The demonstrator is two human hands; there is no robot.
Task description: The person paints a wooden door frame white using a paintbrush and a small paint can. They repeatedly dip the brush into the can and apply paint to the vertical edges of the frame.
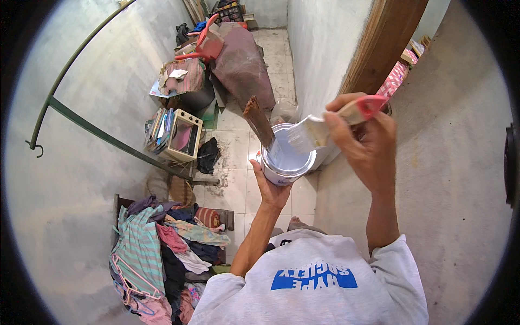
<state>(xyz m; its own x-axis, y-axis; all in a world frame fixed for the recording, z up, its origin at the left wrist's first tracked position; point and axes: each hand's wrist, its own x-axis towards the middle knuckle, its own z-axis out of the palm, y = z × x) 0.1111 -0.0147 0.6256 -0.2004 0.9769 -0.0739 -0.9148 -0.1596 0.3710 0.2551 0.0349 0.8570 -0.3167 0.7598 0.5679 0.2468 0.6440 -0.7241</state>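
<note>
My left hand [272, 189] holds up a paint can [283, 174] from its underside and left side, with the open top facing me. Pale bluish-white paint [292, 158] shows inside it. A rough wooden stick [259, 123] stands in the can, tilted to the upper left, its lower end coated in paint. My right hand [365, 142] grips a paintbrush [353, 112] by its wooden handle, which has a red end. The brush's white, paint-covered bristles [306, 135] hang over the can's rim and point to the left. Whether they touch the paint I cannot tell.
Grey walls [325, 49] close in on both sides, with a wooden door frame [382, 46] at right. On the left are a heap of clothes [184, 238], a green metal rail [108, 123] and a small oven [184, 135]. A red plastic chair [208, 44] stands farther back.
</note>
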